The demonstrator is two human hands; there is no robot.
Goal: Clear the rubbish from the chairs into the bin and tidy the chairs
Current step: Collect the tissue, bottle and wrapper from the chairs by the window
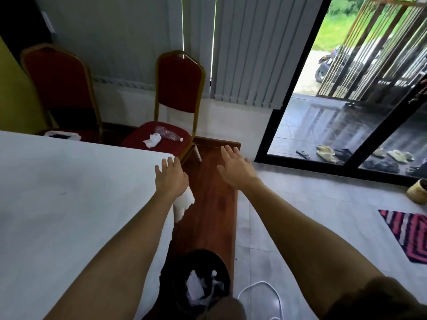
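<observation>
Two red chairs with gold frames stand beyond the table. The nearer chair (180,88) has a crumpled white tissue (152,140) and a squashed clear plastic bottle (168,133) on its seat. On the seat of the far-left chair (60,88) lies a white item with a dark patch (61,135), partly hidden by the table. A black bin (175,273) at my feet contains white rubbish. My left hand (171,176) hovers over the table corner, fingers apart. My right hand (238,167) is stretched out, open, over the wooden strip. A white fold (183,204) shows under my left wrist; whether it is cloth or tissue I cannot tell.
A white-covered table (69,192) fills the left. A brown wooden strip (208,215) runs from the bin to the near chair. A white cable (261,287) lies on the tiles. A striped mat (409,234) and woven basket (419,191) sit right, by the glass door (323,123).
</observation>
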